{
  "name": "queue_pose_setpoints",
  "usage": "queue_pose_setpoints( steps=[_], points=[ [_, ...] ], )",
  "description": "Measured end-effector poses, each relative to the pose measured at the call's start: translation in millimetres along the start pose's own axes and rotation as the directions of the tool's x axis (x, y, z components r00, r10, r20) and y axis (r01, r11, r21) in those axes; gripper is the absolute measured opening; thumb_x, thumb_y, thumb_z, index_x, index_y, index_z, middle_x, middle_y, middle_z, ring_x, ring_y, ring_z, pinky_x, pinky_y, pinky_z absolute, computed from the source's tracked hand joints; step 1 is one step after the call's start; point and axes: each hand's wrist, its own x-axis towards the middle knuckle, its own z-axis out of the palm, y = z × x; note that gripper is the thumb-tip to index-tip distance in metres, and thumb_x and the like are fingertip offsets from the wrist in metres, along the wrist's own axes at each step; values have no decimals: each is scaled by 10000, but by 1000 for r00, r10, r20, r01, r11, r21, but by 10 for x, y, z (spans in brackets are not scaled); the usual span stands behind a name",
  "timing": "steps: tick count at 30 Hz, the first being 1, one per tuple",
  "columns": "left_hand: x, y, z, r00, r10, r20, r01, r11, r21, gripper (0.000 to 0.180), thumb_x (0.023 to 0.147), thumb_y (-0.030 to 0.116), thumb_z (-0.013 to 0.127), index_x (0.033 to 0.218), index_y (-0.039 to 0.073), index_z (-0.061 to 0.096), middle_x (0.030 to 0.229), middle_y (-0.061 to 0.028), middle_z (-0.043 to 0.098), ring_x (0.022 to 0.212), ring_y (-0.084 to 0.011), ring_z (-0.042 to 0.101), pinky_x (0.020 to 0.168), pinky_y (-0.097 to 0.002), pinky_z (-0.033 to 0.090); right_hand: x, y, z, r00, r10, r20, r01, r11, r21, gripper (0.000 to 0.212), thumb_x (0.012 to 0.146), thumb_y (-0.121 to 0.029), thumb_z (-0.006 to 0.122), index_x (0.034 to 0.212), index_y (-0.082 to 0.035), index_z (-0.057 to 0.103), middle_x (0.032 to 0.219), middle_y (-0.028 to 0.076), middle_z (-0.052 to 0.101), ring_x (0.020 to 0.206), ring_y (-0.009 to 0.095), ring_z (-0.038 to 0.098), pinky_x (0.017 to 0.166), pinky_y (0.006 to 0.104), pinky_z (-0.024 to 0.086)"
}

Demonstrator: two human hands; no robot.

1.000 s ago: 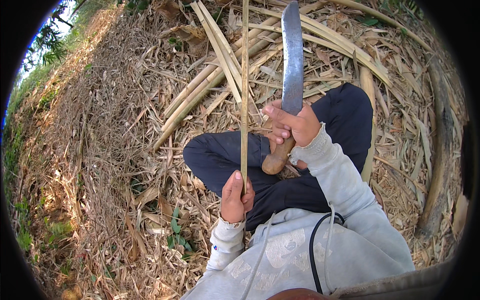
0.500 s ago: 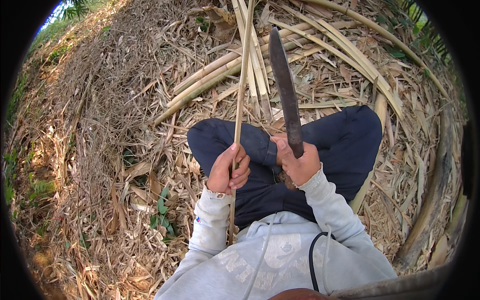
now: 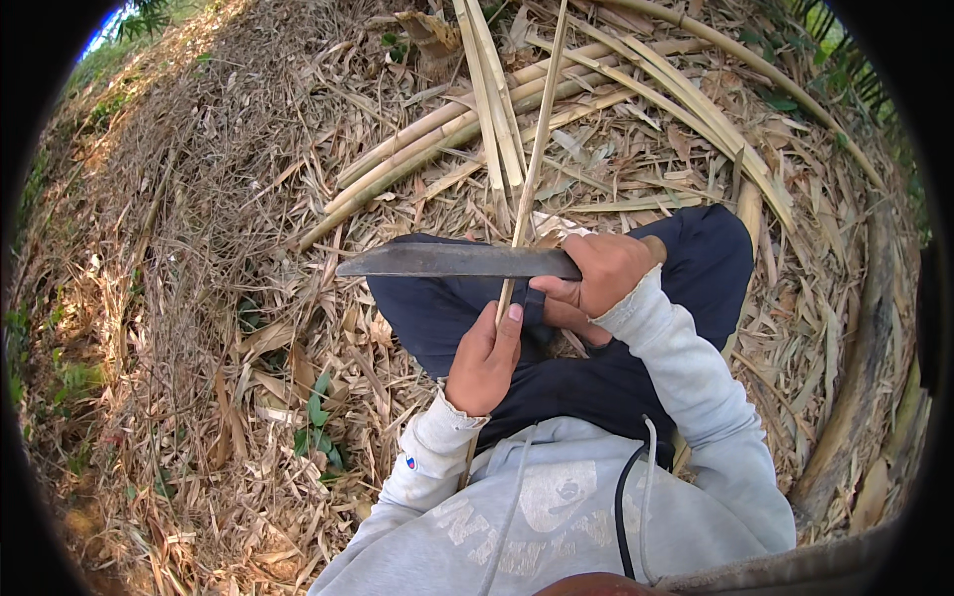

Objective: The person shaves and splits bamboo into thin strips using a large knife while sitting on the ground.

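My left hand is closed around a long, thin bamboo strip, which slants up and away to the far edge. In my right hand is the wooden handle of a machete. Its dark, wide blade points left and lies across the strip, just beyond my left fingers. Blade and strip appear to touch where they cross, over my folded legs in dark trousers. The lower part of the strip runs beneath my left forearm and is mostly hidden.
Split bamboo strips lie ahead, crossing several round bamboo poles. More pale strips curve away at the far right. Dry leaves and shavings cover the ground. A thick weathered log lies on the right, and a stump stands at the far side.
The machete has swung from upright to lying sideways across the strip. My right hand has turned and moved slightly up; my left hand has shifted right, tilting the strip rightward.
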Motion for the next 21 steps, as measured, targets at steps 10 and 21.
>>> queue_pose_setpoints(
  steps=[10,21],
  points=[
    [-294,83,-4,1000,-10,-29,12,998,66,362,1066,357,368,859,69,439,611,45,343,487,-35,271,429,-216,234,173,565,-181,956,292,-31,-293,940,-174,589,878,-628,567,698,-67,580,567,137,596,517,321,625,450,396,486],
    [-287,45,27,998,-50,-24,51,999,20,374,1066,365,360,846,70,432,611,41,338,464,-34,268,409,-215,209,132,303,-124,993,53,103,-46,996,-73,572,866,-613,598,681,-73,572,568,135,605,485,308,626,422,383,486]
  ],
)
